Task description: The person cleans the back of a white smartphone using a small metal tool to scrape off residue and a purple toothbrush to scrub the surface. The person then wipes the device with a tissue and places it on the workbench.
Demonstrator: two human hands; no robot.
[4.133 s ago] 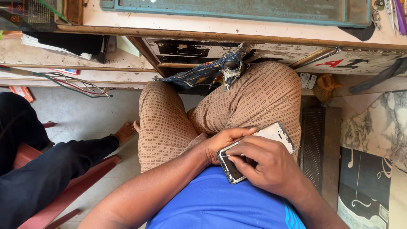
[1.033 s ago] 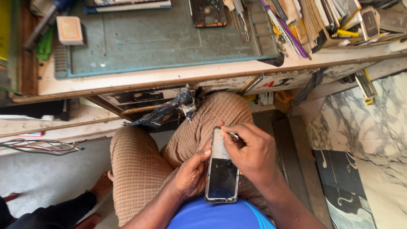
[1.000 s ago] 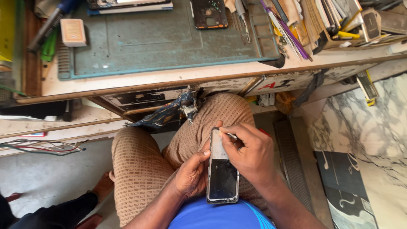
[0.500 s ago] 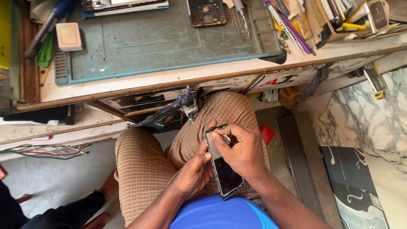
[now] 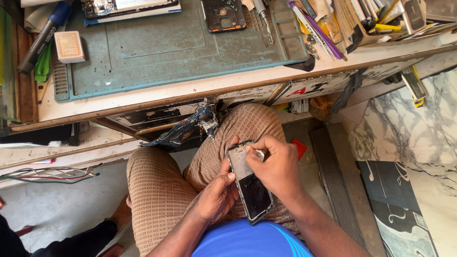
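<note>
1. Workbench (image 5: 200, 90): a worn wooden top spans the upper part of the view, with its front edge just above the person's knees.
2. Work mat (image 5: 166, 47): a blue-green mat covers most of the bench top. Its surface is scuffed and has moulded trays along its left and right edges.
3. Trousers (image 5: 157, 190): tan fabric with a small rectangular pattern covers both thighs. The right knee is raised toward the bench edge.
4. Right hand (image 5: 276, 169): it lies over the upper half of the phone. Thumb and forefinger are pinched together at the phone's top edge; whether they grip a tool or a small part cannot be told.
5. Left hand (image 5: 216, 195): it cradles the phone from the left side, with the thumb curled over the left edge and the remaining fingers closed underneath it.
6. Phone (image 5: 250, 183): it sits over the lap, between both hands, tilted with its top end pointing toward the bench. The lower part is dark glass; the upper part shows a pale exposed area.
7. Opened phone back (image 5: 223, 15): a dark shell rests at the mat's far edge, well apart from the hands.
8. Small box (image 5: 70, 46): a pale, red-bordered box lies on the mat's left end.
</note>
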